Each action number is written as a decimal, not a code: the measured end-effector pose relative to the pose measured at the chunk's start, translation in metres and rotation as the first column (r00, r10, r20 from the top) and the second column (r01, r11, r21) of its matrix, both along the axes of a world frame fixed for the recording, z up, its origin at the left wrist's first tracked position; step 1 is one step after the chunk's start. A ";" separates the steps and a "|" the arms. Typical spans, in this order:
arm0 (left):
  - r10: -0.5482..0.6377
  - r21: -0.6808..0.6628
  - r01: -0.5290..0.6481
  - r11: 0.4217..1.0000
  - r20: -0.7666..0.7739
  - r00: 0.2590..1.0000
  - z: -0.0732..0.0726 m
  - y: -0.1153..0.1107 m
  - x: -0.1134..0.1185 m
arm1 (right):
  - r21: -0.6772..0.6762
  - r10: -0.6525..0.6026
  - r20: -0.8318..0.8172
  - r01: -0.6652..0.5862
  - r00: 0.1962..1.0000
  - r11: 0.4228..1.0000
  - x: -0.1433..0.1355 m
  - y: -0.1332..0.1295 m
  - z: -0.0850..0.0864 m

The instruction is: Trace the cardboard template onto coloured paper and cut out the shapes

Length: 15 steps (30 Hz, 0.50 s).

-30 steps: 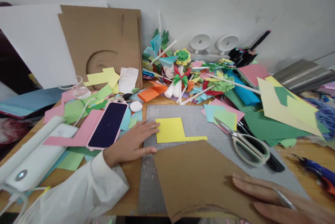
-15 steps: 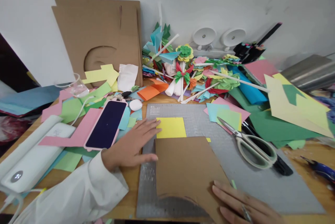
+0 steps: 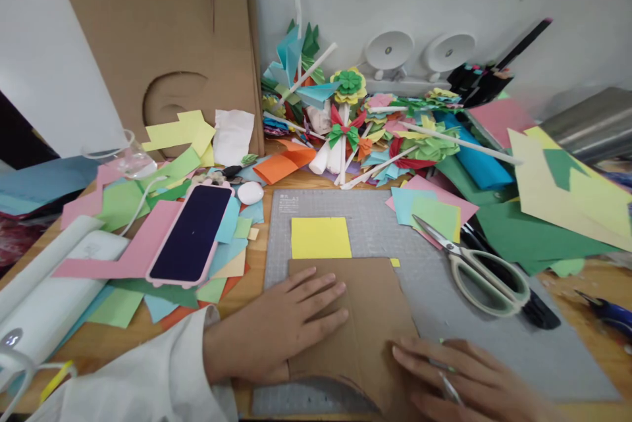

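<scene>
A piece of brown cardboard [image 3: 372, 316] with a curved cut along its near edge lies on the grey cutting mat [image 3: 306, 205]. My left hand [image 3: 291, 323] is flat on the cardboard's left part, fingers stretched to the right. My right hand [image 3: 469, 376] touches its right edge with bent fingers. A thin silver tool [image 3: 450, 389] pokes out between those fingers; I cannot make out its kind. Beyond the cardboard's far edge a yellow paper [image 3: 320, 237] is visible, partly covered by it. A small yellow scrap [image 3: 394, 263] sits by the cardboard's far right corner.
Scissors [image 3: 474, 270] with pale handles lie on the mat's right side, beside a black-handled tool [image 3: 543, 310]. A phone [image 3: 192, 234] and coloured paper scraps are at left. Paper flowers [image 3: 345, 126] pile up by the wall, near leaning cardboard sheets [image 3: 197, 40].
My left hand has moved from beside the cardboard's left edge and the yellow paper down onto the cardboard. My right hand stays at the right edge. The camera view has shifted slightly.
</scene>
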State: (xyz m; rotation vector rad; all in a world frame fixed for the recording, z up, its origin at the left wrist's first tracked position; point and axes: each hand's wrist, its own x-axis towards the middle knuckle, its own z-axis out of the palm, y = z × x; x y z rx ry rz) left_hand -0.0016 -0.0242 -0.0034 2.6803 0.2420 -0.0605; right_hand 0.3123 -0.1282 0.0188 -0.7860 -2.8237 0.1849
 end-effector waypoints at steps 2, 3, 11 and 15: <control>-0.009 -0.001 0.009 1.000 0.010 1.000 0.001 -0.001 -0.001 | 0.006 -0.080 -0.050 0.081 0.996 0.997 0.000 0.012 0.009; -0.008 0.003 0.008 1.000 0.018 1.000 0.001 -0.002 -0.001 | 0.007 -0.130 -0.080 0.131 0.988 0.991 -0.001 0.020 0.012; 0.001 0.019 -0.002 1.000 0.065 0.998 -0.001 -0.005 -0.002 | -0.313 -0.402 -0.250 0.320 0.881 0.894 -0.031 0.105 -0.010; -0.002 0.058 0.001 0.998 0.023 1.000 -0.002 -0.005 -0.002 | -0.412 -0.465 -0.243 0.344 0.851 0.844 -0.034 0.119 -0.034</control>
